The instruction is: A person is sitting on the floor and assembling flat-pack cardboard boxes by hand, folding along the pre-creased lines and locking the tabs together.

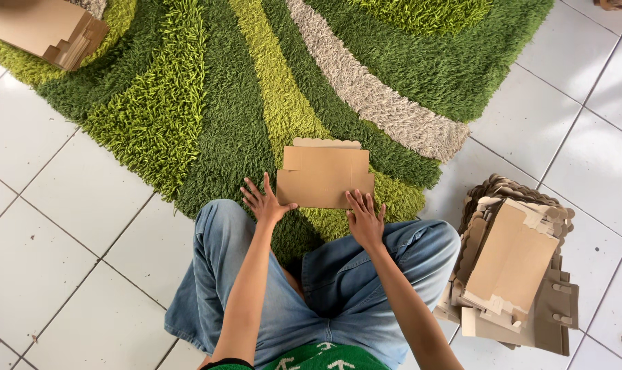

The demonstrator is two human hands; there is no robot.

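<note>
A person sits cross-legged in blue jeans (pixel 338 288) on a white tiled floor (pixel 57 226). The left hand (pixel 265 202) is spread wide, fingers touching the near left corner of a flat cardboard box blank (pixel 323 177); the right hand (pixel 364 218) presses flat on its near right edge. The blank lies on a green striped shag rug (pixel 208 96). A stack of cardboard blanks (pixel 513 267) lies to the right; folded cardboard boxes (pixel 47 29) sit far left.
</note>
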